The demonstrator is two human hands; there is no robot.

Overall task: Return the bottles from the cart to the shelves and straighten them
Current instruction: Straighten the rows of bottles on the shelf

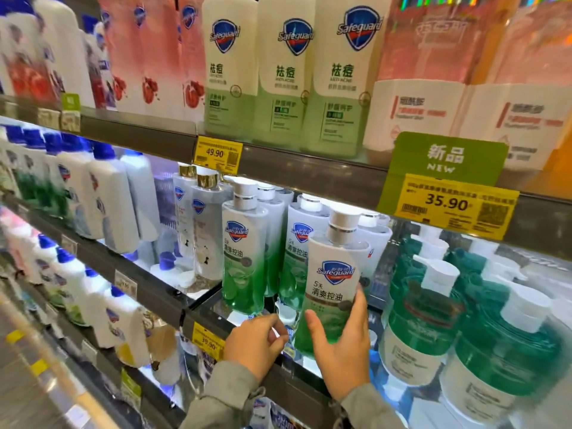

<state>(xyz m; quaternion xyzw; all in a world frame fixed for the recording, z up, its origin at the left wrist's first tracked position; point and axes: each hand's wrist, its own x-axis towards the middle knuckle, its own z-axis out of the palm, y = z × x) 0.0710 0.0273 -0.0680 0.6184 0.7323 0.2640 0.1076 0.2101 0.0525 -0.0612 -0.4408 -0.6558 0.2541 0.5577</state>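
Observation:
My right hand (342, 345) grips the lower body of a green and white Safeguard bottle (332, 280) with a white cap, holding it upright at the front edge of the middle shelf (201, 311). My left hand (257, 342) hovers just left of it with loosely curled fingers, holding nothing, near the shelf lip. Two matching green bottles (244, 249) stand in rows on the shelf behind, with more of the same behind them. The cart is out of view.
Tall green and white Safeguard bottles (284, 75) line the upper shelf. Dark green bottles with white caps (427, 317) crowd the right side. Clear gold-capped bottles (201, 224) and blue-capped white bottles (102, 199) stand to the left. Yellow price tags (455, 205) hang on shelf edges.

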